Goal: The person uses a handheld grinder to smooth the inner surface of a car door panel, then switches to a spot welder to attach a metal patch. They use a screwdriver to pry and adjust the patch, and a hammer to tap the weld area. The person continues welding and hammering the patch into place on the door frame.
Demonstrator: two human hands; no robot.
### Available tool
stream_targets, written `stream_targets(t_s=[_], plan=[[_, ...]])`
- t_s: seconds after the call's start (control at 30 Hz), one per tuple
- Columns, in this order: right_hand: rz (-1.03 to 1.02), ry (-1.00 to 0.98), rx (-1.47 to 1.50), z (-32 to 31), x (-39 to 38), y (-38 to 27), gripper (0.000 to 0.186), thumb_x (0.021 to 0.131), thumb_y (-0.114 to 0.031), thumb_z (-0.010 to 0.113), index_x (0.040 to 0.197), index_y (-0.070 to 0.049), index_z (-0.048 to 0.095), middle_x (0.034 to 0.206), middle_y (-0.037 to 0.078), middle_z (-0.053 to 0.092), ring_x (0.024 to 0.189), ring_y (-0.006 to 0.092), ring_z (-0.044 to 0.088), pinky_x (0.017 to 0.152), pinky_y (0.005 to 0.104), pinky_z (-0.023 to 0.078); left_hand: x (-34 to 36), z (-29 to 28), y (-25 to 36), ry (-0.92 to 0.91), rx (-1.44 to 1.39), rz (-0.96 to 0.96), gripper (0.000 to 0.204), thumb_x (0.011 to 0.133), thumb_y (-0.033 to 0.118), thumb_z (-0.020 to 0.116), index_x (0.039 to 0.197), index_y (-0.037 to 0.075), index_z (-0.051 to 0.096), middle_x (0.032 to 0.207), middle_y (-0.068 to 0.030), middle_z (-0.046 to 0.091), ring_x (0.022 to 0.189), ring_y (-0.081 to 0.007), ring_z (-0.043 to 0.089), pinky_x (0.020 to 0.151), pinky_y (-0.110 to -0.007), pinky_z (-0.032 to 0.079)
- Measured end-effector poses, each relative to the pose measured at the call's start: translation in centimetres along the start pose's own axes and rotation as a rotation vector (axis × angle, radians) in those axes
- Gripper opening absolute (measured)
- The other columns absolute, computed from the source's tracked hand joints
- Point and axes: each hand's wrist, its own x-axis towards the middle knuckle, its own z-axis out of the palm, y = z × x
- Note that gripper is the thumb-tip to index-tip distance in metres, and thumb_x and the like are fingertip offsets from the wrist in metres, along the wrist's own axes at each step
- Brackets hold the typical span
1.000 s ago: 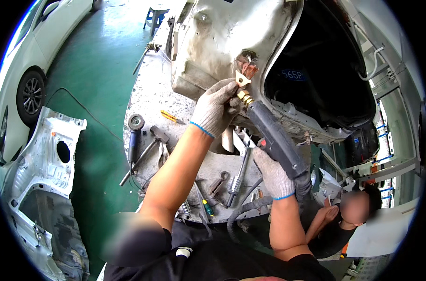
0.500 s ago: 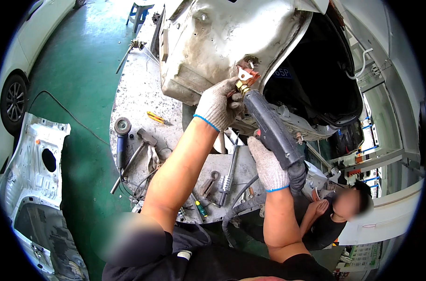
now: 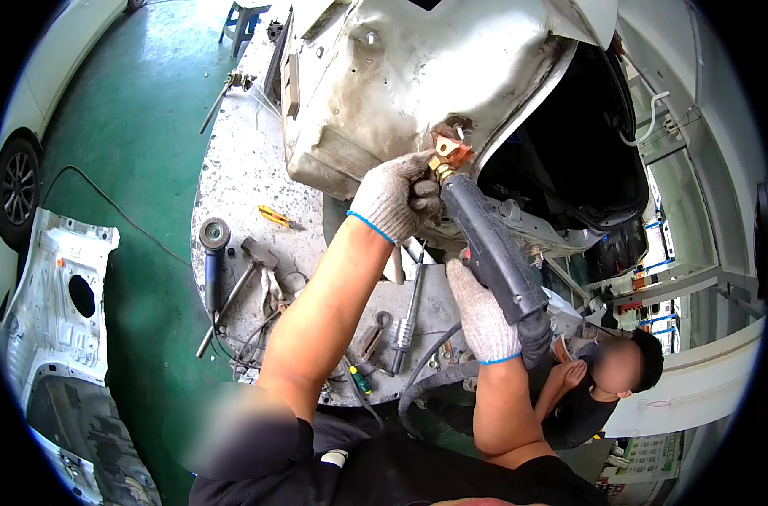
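Note:
My right hand (image 3: 482, 312), in a white knitted glove with a blue cuff, is closed around the grip of a black welding gun (image 3: 495, 246). A thick dark cable (image 3: 531, 336) runs from the gun's rear end. At its front sit a brass fitting and a copper tip (image 3: 454, 152), close to a small stud (image 3: 460, 131) on the dirty white body panel (image 3: 451, 72). My left hand (image 3: 390, 198), gloved alike, has its fingers curled at the brass fitting, partly under the panel's edge. Whether the copper tip touches the panel is hard to tell.
On the speckled metal table (image 3: 240, 152) lie an angle grinder (image 3: 213, 257), a hammer (image 3: 245, 278), a yellow-handled tool (image 3: 274, 217), a slide hammer (image 3: 407, 325) and a screwdriver (image 3: 360, 379). Another person (image 3: 599, 388) is at the right. A cut body panel (image 3: 63, 337) stands left, near a white car (image 3: 46, 84).
The view has shifted slightly. The copper tip has turned a little, showing a brassy face instead of white glare. Both hands keep their hold on the gun.

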Motion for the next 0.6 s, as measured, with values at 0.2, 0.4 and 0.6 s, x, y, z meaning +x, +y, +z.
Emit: stream_targets(t_s=[0.2, 0.4, 0.6], plan=[[-0.062, 0.055, 0.022, 0.0, 0.3, -0.4, 0.032, 0.088, -0.005, 0.079, 0.118, -0.001, 0.070, 0.106, 0.009, 0.071, 0.098, 0.0186, 0.067, 0.088, 0.0367, 0.055, -0.5, 0.6, 0.1, 0.002, 0.061, 0.033, 0.015, 0.103, 0.008, 0.051, 0.108, 0.002, 0.064, 0.081, -0.0031, 0.062, 0.050, -0.0054, 0.040, 0.040, -0.019, 0.028], [-0.073, 0.049, -0.085, -0.7, 0.6, -1.8, 0.031, 0.089, -0.007, 0.079, 0.117, -0.001, 0.070, 0.102, 0.007, 0.071, 0.094, 0.0175, 0.066, 0.084, 0.0362, 0.055, -1.0, 0.9, 0.4, -0.013, 0.043, 0.020, 0.015, 0.103, 0.007, 0.050, 0.108, 0.002, 0.063, 0.081, -0.0031, 0.062, 0.050, -0.0055, 0.041, 0.040, -0.019, 0.027], [0.042, 0.042, 0.098, -0.6, 0.5, -1.7, 0.025, 0.088, -0.005, 0.078, 0.111, -0.002, 0.069, 0.095, 0.004, 0.068, 0.088, 0.0130, 0.063, 0.079, 0.0326, 0.054, -0.7, 0.8, 0.1, -0.016, 0.048, 0.009, 0.016, 0.105, 0.008, 0.048, 0.111, 0.003, 0.062, 0.084, -0.0030, 0.062, 0.051, -0.0058, 0.042, 0.041, -0.019, 0.030]])
